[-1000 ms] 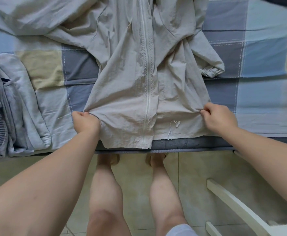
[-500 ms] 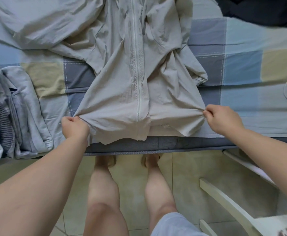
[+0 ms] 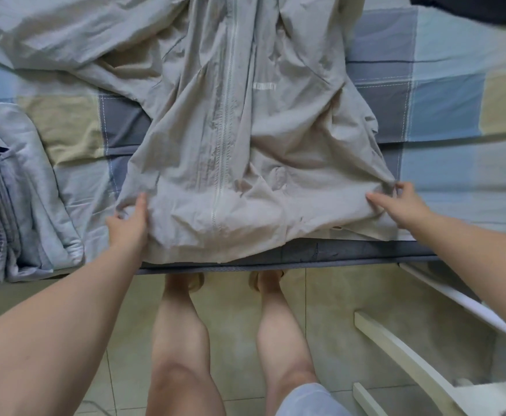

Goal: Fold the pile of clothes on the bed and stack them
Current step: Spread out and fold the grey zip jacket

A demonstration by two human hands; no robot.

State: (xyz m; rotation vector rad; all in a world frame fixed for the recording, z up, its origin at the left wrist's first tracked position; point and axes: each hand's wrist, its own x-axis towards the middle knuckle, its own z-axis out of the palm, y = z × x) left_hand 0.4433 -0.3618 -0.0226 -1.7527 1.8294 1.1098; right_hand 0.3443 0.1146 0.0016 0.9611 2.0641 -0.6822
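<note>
Here's the pale grey zip jacket (image 3: 245, 151), front up on the checked bedsheet (image 3: 444, 109), with its hem (image 3: 245, 235) drooping just over the near edge of the mattress. The left hand (image 3: 127, 226) holds the hem's left corner, thumb lying on top and cloth bunched against it. Its fingers are buried under the fabric, so it reads as a pinch rather than a plain press, though I can't be certain. The right hand (image 3: 402, 205) sits on the opposite corner, thumb and fingers spread straight, flattening the cloth and gripping nothing.

Now the key geometry. The zipper (image 3: 224, 130) runs straight away from the person, so the jacket's long axis points up the bed, collar far and hem near. The two hands are level, one at each end of the hem. One sleeve (image 3: 65, 34) sprawls far out to the upper left, nearer the left hand, and that looks like the first reach. A stack of folded clothes (image 3: 20, 187) lies at the left, apart from the jacket, so the left arm is the handier one for stacking.
</note>
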